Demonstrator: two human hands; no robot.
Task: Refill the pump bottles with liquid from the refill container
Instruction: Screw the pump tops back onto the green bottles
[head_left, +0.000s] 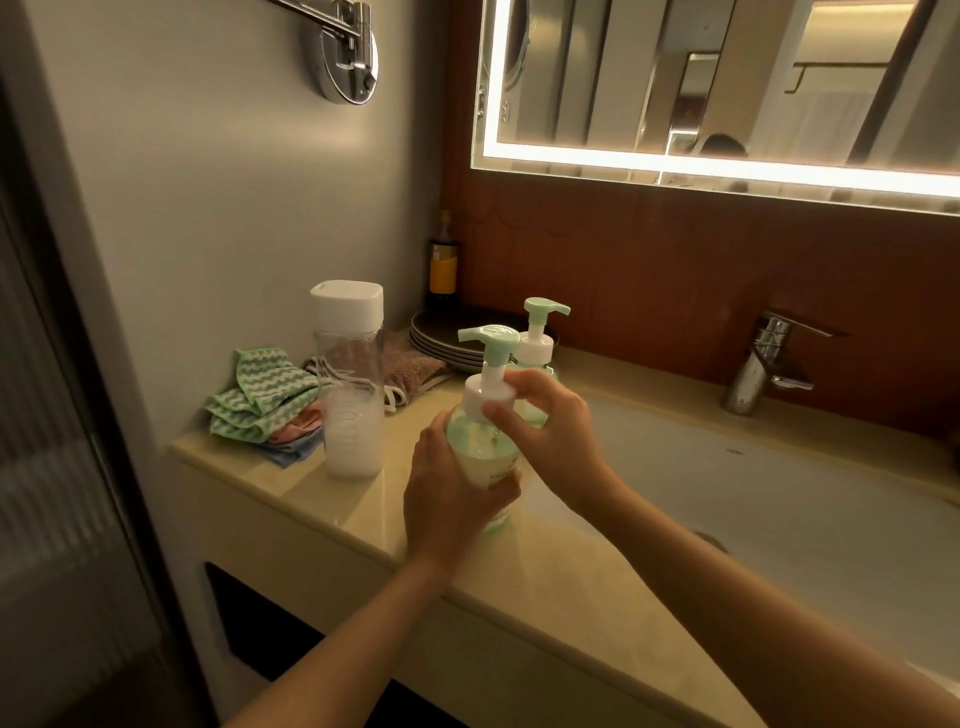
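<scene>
My left hand (452, 499) grips the body of a clear green pump bottle (480, 441), held above the counter's front edge. Its white collar and mint pump head point left. My right hand (545, 431) pinches the white collar of that bottle from the right. A second pump bottle (537, 338) with the same mint head stands just behind, partly hidden by my right hand. The refill container (350, 384), a tall clear bottle with a white square cap and white liquid in its lower part, stands upright on the counter to the left.
Folded cloths (265, 405) lie left of the refill container, a brown towel and stacked dark plates (447, 338) behind it, a dark bottle (442, 265) in the corner. The beige counter (332, 499) meets a white sink basin (779, 499) with a chrome tap (769, 358).
</scene>
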